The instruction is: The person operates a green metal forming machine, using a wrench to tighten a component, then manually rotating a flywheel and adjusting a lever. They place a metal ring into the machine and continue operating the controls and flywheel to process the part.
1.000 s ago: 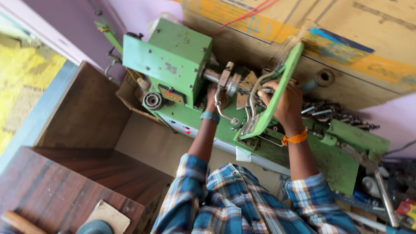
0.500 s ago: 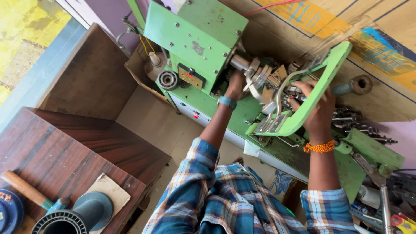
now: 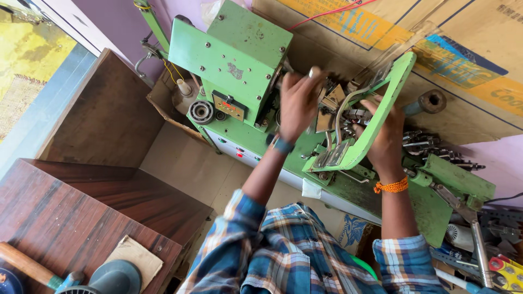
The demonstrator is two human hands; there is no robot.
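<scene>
Your left hand (image 3: 298,103) reaches into the middle of the green machine (image 3: 239,60), fingers curled around a small metal part (image 3: 315,72) at the spindle — pinched at the fingertips, though the grip itself is partly hidden; your right hand (image 3: 385,139) lies against the green lever (image 3: 376,117), fingers wrapped around its underside beside the chrome bar (image 3: 342,109); the lever stands tilted up from the machine bed; a wooden table (image 3: 71,218) sits well apart at lower left — a hammer (image 3: 27,264) lies on it.
</scene>
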